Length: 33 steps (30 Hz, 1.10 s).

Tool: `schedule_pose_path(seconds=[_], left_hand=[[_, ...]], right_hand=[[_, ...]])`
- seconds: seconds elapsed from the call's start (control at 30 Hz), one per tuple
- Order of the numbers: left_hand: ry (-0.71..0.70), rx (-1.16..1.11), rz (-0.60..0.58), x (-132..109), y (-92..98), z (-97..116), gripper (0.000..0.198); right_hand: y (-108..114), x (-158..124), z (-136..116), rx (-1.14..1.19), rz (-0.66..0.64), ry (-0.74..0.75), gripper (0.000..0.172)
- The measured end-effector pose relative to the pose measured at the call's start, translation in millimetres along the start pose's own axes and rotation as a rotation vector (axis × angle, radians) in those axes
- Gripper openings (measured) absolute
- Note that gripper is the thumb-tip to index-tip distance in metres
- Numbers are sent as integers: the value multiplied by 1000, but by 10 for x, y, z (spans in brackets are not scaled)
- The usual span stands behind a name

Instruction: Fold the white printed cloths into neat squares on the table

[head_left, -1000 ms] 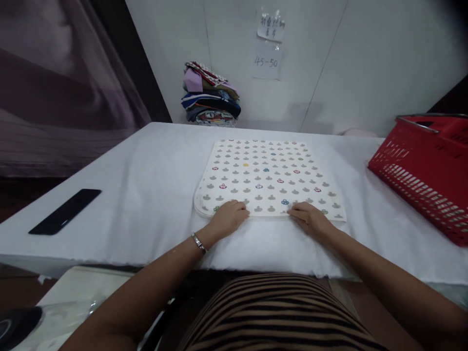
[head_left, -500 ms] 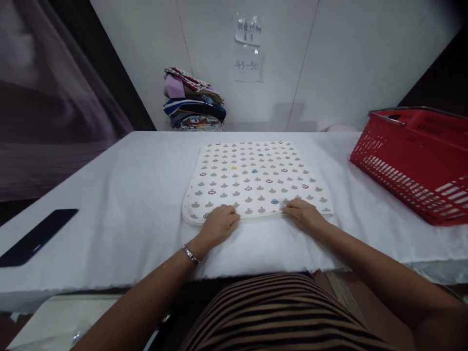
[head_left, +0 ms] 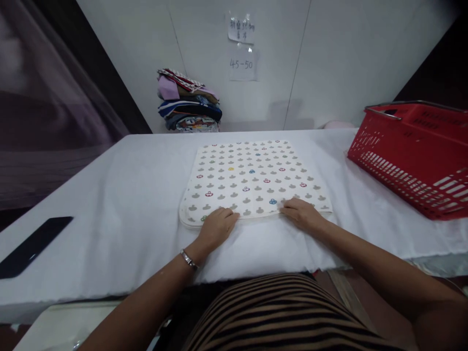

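Observation:
A cream folded cloth (head_left: 241, 180) with small grey, red, blue and yellow mushroom-like prints lies flat in the middle of the table. Its layers show at the rounded near-left corner. My left hand (head_left: 218, 226) has its fingers closed at the near edge, left of centre, with a metal bracelet on the wrist. Farther right on that same edge, my right hand (head_left: 300, 213) pinches the cloth, thumb towards me. The fingertips of both hands are partly hidden.
A white-covered table (head_left: 146, 195) carries everything. At the right stands a red plastic basket (head_left: 413, 156). A stack of folded clothes (head_left: 190, 105) sits at the back by the wall, under paper signs (head_left: 243, 63). A dark phone-like slab (head_left: 34, 248) lies at the left.
The view has shifted slightly, so things sit a little further left. Both hands stay at the cloth's near edge, and the cloth keeps its shape.

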<state>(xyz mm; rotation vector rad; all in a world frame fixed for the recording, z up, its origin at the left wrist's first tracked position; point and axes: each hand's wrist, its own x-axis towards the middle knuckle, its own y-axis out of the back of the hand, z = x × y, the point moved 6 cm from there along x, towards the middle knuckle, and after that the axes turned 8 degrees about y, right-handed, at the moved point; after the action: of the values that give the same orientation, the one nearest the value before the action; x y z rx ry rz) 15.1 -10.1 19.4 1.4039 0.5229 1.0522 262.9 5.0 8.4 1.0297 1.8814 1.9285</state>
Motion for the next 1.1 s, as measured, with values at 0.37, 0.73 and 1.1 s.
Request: schedule_pose_path(seconds=[0.37,0.73,1.1], left_hand=[[-148,185,85,-18,-52,19,25],[-126,150,0,-26,-48,48,21],[-102,189,-45,-54,-33,72,19]], right_hand=[[0,-2,7,-19,39,41,30],[-6,-45,-22,102,-70,16,31],[56,-327,39,1,1,44,33]])
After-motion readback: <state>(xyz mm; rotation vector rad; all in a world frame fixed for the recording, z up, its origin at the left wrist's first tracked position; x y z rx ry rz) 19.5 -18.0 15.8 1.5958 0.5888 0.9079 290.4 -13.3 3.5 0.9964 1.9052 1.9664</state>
